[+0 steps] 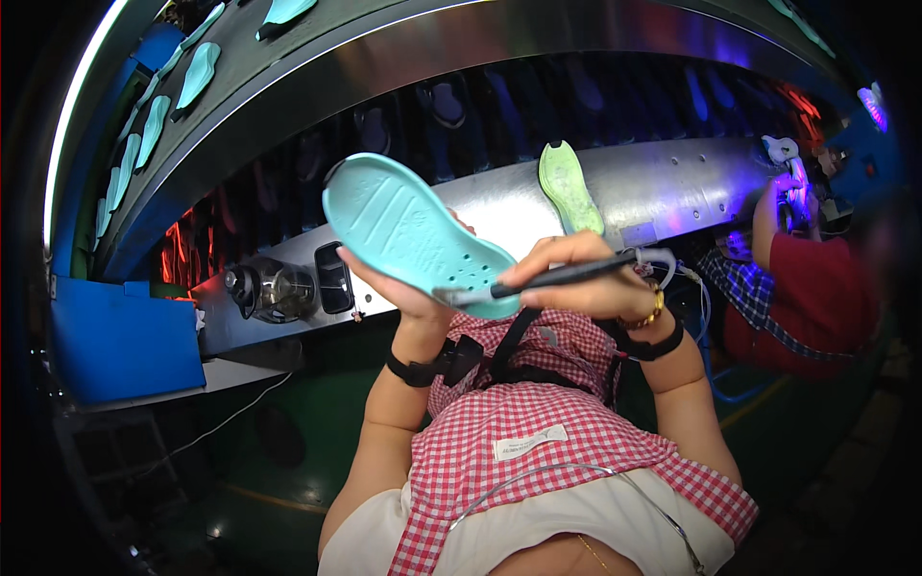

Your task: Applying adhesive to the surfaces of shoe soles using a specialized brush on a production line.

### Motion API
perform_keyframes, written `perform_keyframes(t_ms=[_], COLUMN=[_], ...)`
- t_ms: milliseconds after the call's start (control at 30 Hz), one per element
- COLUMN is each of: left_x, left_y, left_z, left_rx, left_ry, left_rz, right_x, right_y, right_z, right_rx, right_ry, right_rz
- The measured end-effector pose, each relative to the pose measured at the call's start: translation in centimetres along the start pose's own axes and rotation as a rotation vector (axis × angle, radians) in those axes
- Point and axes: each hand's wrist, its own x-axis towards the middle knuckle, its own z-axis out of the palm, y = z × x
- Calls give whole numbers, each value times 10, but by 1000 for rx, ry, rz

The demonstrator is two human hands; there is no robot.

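Note:
My left hand [403,291] is closed around a turquoise shoe sole [399,226], holding it up tilted from beneath. Raised bars mark the sole's wide end, and several small holes dot the narrower end. Between the fingers of my right hand [595,278] is a black-handled brush [565,275]. Its blurred tip lies over the narrow end of the sole; whether it touches the surface is hard to tell. From the brush's rear end runs a pale tube [661,256]. Beyond my right hand, a yellow-green sole [567,187] rests on the metal bench.
A metal bench [663,182] runs across in front of me. On it, at left, stand a dark-lidded clear jar [281,290] and a black tray [333,276]. Turquoise soles [199,75] lie on a dark conveyor belt [245,67]. A co-worker [816,288] in red sits at right.

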Motion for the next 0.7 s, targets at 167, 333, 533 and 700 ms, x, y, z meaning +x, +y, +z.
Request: perform_keyframes(t_ms=[167,333,533,700], left_x=[3,2,-7,-14], left_y=[12,22,18,11], left_z=[3,15,38,-2], left_rx=[58,52,-40,-157], left_ry=[20,-17,36,-289], left_rz=[70,59,-57,-373], right_x=[-9,-7,-6,-9], right_y=[-9,11,16,-2], right_z=[-3,-2,15,16], right_rx=[256,8,834,306], right_ry=[130,-38,271,119], right_rz=[96,-82,82,117])
